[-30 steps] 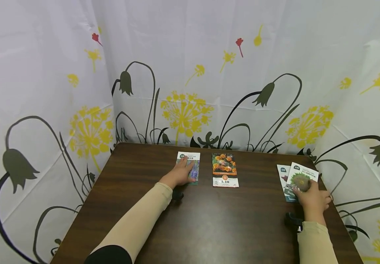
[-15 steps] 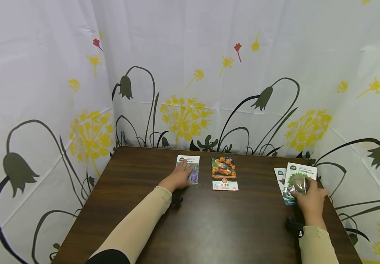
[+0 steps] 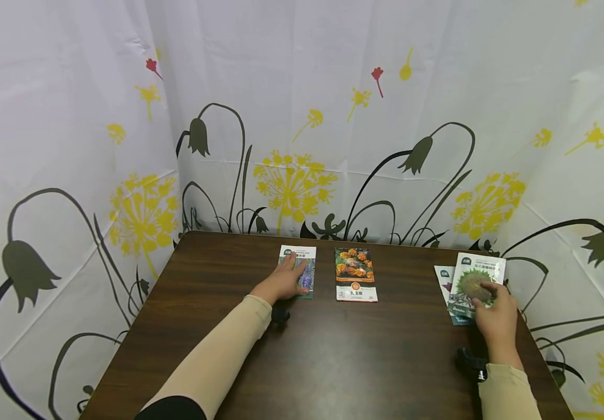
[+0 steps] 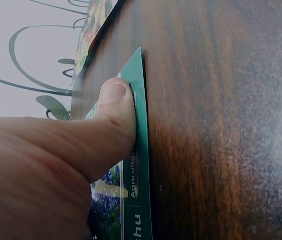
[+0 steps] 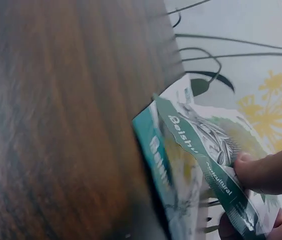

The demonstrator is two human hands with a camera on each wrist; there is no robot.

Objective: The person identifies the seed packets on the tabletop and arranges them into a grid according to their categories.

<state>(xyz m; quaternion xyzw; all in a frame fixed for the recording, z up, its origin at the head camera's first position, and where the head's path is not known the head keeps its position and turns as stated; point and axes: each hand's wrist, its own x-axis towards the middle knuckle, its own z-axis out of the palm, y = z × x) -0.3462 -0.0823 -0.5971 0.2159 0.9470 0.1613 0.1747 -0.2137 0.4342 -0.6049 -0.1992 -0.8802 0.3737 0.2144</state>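
In the head view my left hand (image 3: pixel 282 282) rests with spread fingers on a purple-flower seed packet (image 3: pixel 308 275) lying on the table. The left wrist view shows its thumb stretched over the packet's green strip (image 4: pixel 139 175). On the far right, my right hand (image 3: pixel 498 324) pinches a seed packet with a round, spiky green plant (image 3: pixel 472 283), thumb on top and fingers beneath. In the right wrist view this packet (image 5: pixel 185 131) is bent and tilted above a second teal-edged seed packet (image 5: pixel 156 150), which it partly covers.
An orange marigold seed packet (image 3: pixel 355 274) lies on the dark wooden table (image 3: pixel 365 356) between the two hands. A white curtain (image 3: pixel 291 70) with printed flowers hangs behind the table and along its sides.
My right hand has changed its hold on the spiky-plant packet, which now looks slightly raised over the one below. The left hand stays on the purple-flower packet; the view has tilted slightly.
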